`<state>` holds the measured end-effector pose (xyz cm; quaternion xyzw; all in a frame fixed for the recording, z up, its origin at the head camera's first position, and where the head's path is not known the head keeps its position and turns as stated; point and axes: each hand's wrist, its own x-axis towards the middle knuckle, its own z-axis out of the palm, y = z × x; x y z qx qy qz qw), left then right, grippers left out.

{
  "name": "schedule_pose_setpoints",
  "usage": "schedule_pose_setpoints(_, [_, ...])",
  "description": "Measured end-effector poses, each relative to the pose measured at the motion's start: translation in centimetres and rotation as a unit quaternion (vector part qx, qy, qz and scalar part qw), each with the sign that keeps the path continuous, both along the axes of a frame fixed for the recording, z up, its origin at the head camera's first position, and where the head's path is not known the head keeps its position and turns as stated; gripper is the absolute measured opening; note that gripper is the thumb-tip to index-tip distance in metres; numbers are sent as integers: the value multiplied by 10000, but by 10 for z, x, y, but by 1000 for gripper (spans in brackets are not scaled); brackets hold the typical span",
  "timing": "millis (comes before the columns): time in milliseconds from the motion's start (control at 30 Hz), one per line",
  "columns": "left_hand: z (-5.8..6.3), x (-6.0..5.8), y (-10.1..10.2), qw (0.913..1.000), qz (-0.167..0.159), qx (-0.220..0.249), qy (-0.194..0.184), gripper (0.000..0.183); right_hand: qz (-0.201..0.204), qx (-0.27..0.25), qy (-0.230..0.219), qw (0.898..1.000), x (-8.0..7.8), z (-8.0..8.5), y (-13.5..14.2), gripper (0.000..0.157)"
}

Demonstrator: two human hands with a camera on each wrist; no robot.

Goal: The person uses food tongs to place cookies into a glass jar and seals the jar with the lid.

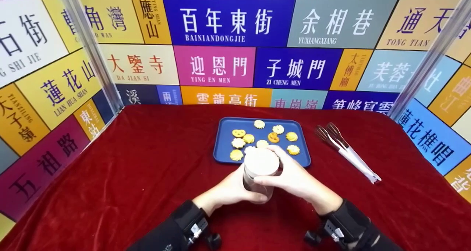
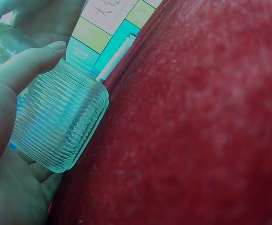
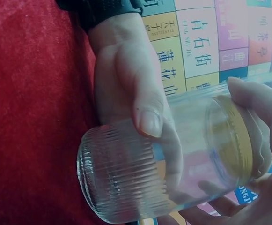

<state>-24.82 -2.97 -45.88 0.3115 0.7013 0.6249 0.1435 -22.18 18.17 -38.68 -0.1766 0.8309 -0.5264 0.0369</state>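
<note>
A clear jar [image 3: 126, 173] with a ribbed lower part is held between both hands. Its pale round lid [image 1: 261, 162] faces up in the head view. Around the jar's body curls my left hand [image 1: 232, 188], its thumb lying across the glass in both wrist views. My right hand [image 1: 294, 177] grips the top at the lid, thumb on the near side and fingers round the far side. No contents show through the glass. Just behind the jar lies a blue tray [image 1: 223, 133] with several cookies [image 1: 238, 143], some flower-shaped and some pretzel-shaped, partly hidden by the jar and right hand.
To the right of the tray, tongs [image 1: 347, 151] with dark heads and pale handles lie on the red cloth [image 1: 154, 162]. Clear upright posts [image 1: 92, 52] flank the table at left and right. Behind stands a wall [image 1: 228, 19] of coloured sign panels.
</note>
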Motion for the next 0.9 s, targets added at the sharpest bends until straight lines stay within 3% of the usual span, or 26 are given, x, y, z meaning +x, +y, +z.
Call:
schedule_pose_setpoints(167, [0,0,0,10000,38,-53,60,96,225,-180,-28,9996,-1,1,3,91])
schedule_pose_setpoints(500, [0,0,0,9997,100,-125,184,97,97,-148,293,9994,0,9,4,88])
schedule_pose_setpoints(767, [-1,-1,2,9999,-40,5,129,94,-316,-288,669,9968,-1,17,11,77])
schedule_pose_setpoints(900, [-1,-1,2,9995,129,-199,188,91,-545,-672,775,9932,-5,23,17,77])
